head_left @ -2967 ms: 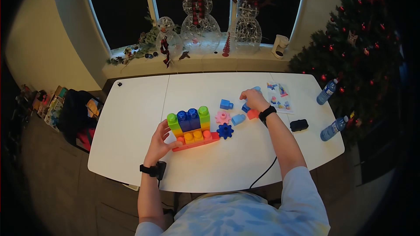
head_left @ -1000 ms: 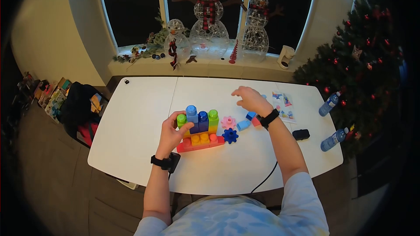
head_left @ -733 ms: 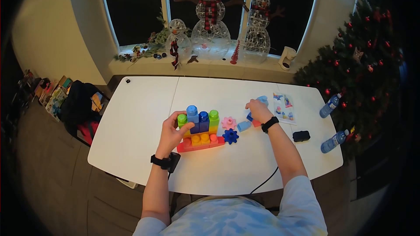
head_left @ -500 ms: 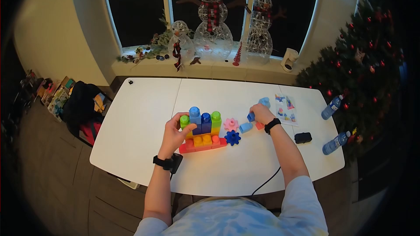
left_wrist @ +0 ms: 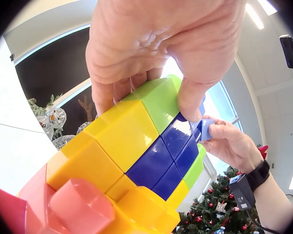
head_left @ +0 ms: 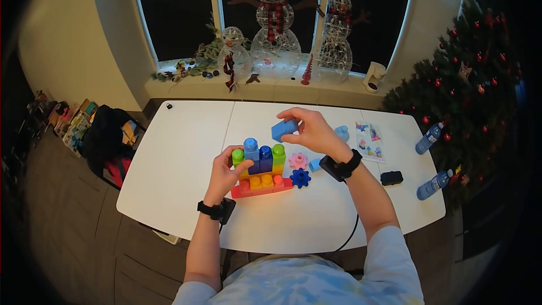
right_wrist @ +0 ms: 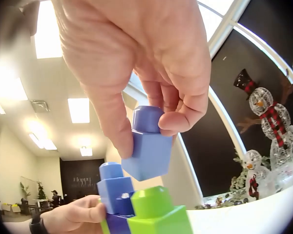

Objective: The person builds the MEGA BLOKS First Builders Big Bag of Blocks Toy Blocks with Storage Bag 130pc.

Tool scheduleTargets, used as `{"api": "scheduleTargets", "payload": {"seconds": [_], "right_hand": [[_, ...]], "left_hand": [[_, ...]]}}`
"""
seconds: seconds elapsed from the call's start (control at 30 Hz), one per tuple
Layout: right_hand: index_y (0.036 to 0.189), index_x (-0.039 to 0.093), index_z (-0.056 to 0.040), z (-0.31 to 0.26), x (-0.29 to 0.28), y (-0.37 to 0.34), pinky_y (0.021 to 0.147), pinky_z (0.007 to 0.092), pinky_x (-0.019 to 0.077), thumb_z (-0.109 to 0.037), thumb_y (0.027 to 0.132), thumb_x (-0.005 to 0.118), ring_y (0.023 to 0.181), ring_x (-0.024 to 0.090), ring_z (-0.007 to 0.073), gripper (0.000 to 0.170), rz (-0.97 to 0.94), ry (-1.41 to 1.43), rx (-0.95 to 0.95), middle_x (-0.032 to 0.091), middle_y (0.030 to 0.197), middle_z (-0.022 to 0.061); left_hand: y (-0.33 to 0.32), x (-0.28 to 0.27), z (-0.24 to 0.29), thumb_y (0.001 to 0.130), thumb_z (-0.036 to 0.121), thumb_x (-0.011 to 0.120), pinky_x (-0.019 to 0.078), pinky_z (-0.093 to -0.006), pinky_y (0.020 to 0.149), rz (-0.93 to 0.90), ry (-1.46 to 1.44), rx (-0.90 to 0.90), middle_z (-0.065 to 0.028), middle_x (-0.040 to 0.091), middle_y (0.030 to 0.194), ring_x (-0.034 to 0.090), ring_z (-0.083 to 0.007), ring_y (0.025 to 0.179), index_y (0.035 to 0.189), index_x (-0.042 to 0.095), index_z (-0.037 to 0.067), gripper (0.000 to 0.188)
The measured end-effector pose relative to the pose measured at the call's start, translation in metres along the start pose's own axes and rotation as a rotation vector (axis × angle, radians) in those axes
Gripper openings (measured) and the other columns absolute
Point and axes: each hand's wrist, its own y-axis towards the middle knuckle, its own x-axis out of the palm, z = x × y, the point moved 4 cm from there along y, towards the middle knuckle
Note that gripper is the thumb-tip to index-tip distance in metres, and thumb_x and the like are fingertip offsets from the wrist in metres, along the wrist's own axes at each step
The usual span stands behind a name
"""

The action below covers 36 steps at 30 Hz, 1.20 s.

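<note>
A toy block wall (head_left: 261,169) of red, yellow, dark blue and green building blocks stands on the table. One light blue block (head_left: 251,148) tops its second column. My left hand (head_left: 224,172) grips the wall's left side, thumb in front by the light blue block and fingers behind, as the left wrist view shows. Above and right of the wall, my right hand (head_left: 313,131) pinches another light blue block (right_wrist: 146,153) between thumb and fingers, its stud pointing up in the right wrist view. Right of the wall lie a pink gear (head_left: 298,161) and a dark blue gear (head_left: 300,179).
A loose light blue block (head_left: 315,165) lies beside the right wrist, and a light blue piece (head_left: 342,132) farther back. To the right are a picture sheet (head_left: 370,141), a black case (head_left: 391,178) and two water bottles (head_left: 430,138). A cable (head_left: 351,234) crosses the front edge.
My right hand placed a light blue block on the wall, returned to the loose pieces, and has come back left with another. My left hand shifted up along the wall's left side.
</note>
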Motion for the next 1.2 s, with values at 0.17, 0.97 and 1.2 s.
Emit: {"api": "scheduleTargets", "payload": {"seconds": [0.17, 0.97, 1.2], "right_hand": [[0.109, 0.069, -0.0013, -0.021, 0.032, 0.011, 0.081, 0.0380, 0.0556, -0.012, 0.075, 0.081, 0.088, 0.069, 0.0296, 0.038, -0.133, -0.087, -0.130, 0.072, 0.097, 0.0136], [0.136, 0.064, -0.0081, -0.001, 0.038, -0.007, 0.091, 0.0353, 0.0554, -0.023, 0.086, 0.081, 0.106, 0.071, 0.0274, 0.055, -0.120, -0.031, -0.146, 0.072, 0.125, 0.0140], [0.126, 0.070, -0.0070, 0.137, -0.072, -0.021, 0.099, 0.0400, 0.0516, -0.028, 0.083, 0.082, 0.118, 0.064, 0.0341, 0.049, 0.251, -0.296, 0.212, 0.068, 0.126, 0.0188]], "left_hand": [[0.001, -0.002, 0.000, 0.090, 0.008, 0.080, 0.0530, -0.0274, 0.085, -0.019, 0.024, -0.003, -0.0035, 0.070, 0.099, 0.063, -0.0107, 0.091, 0.119, 0.065, -0.001, 0.034], [0.001, 0.001, 0.003, 0.090, 0.006, 0.078, 0.0533, -0.0270, 0.083, -0.035, -0.008, -0.017, -0.0050, 0.072, 0.099, 0.065, -0.0111, 0.090, 0.119, 0.065, -0.001, 0.033], [0.001, -0.001, 0.000, 0.089, 0.005, 0.079, 0.0530, -0.0267, 0.083, -0.017, 0.008, -0.014, -0.0045, 0.071, 0.098, 0.064, -0.0110, 0.089, 0.118, 0.065, -0.002, 0.033]]}}
